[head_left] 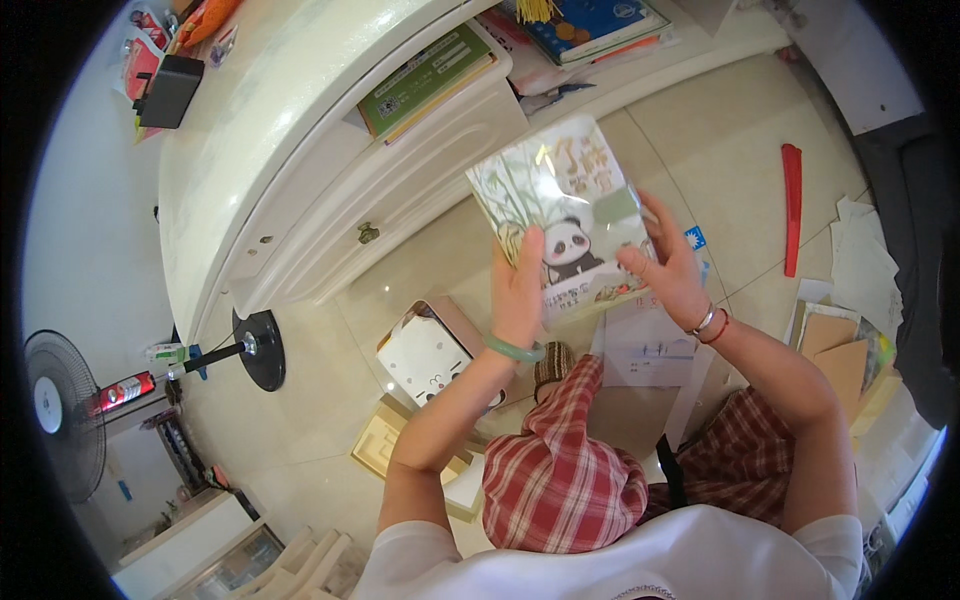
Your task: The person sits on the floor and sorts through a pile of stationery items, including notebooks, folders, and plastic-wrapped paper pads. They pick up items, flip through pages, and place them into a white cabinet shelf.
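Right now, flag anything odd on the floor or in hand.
At right, ragged-edged white papers lie crookedly on the tiles, and a long red strip lies alone nearby, as if dropped. The held panda-printed package looks intact.

The panda-printed package (572, 205) looks glossy; the far white cabinet (400, 190), smooth and shiny; the near plaid trousers (562, 490), matt cloth.

Pale tiled floor (310, 420) bearing a red strip (792, 210), black fan base (262, 355), cartoon-faced box (424, 358)
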Demonstrator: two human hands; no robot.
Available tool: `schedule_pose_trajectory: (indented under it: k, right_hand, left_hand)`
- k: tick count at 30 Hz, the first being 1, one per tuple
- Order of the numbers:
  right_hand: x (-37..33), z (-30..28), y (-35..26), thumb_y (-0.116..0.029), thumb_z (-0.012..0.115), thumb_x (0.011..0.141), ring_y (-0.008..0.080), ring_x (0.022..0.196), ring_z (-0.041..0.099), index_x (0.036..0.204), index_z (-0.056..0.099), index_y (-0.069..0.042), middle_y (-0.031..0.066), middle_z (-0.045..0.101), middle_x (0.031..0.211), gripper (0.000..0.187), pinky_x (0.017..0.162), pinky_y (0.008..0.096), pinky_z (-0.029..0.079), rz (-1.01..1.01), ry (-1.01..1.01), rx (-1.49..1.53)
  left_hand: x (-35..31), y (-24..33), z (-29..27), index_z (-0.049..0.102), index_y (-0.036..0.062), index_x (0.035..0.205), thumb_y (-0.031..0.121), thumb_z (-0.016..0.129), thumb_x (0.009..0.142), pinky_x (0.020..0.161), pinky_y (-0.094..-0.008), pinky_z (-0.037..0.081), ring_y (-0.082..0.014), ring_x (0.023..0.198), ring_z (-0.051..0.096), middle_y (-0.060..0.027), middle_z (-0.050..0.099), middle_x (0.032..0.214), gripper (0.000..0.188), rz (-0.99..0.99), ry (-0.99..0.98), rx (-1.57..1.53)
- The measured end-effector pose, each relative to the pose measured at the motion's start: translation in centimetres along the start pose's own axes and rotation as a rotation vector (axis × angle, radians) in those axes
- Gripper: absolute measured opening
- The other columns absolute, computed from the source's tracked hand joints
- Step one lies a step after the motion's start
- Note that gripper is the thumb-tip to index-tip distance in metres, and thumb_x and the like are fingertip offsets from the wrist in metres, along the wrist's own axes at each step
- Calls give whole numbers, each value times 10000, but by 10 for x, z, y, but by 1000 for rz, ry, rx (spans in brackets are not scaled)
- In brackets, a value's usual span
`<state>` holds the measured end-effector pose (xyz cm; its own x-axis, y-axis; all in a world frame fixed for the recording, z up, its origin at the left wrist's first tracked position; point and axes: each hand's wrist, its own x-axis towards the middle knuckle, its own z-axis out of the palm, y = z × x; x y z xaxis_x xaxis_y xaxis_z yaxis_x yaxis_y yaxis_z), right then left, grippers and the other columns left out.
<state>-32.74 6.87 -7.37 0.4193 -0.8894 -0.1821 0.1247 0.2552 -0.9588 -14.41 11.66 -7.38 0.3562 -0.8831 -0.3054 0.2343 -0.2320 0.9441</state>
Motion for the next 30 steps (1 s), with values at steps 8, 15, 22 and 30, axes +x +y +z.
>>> schedule_pose_trajectory:
  k: [8,15,22,30]
  right_hand:
    - [49,26,-89,-287,659,820,126,725,606,1310,386,40,75,594,986,650,510,278,493,17,72,231]
    - [124,51,-101,-368,677,773,138,750,612,1205,494,57,95,611,963,634,575,283,509,-146,116,99]
    - [194,86,-102,-440,624,765,321,927,612,1054,603,-3,194,633,1009,525,827,347,468,-344,237,-611]
    - [184,79,-83,-418,626,804,292,978,601,1180,569,-33,164,631,1062,542,834,330,459,-522,116,-387]
  left_hand:
    - [18,102,4,430,23,1224,368,500,929,833,-298,464,-134,1010,545,-72,537,1150,460,85,-279,-266]
    - [43,126,-9,415,-13,1191,281,525,912,684,-336,543,-223,806,623,-137,551,1084,420,138,-251,-141]
    - [83,123,-41,406,-79,1101,226,546,906,793,-403,532,-272,835,611,-147,532,1009,389,195,-21,-310]
    - [73,113,-46,474,-50,1055,203,579,905,886,-422,506,-307,1006,589,-151,571,1007,312,278,95,-359]
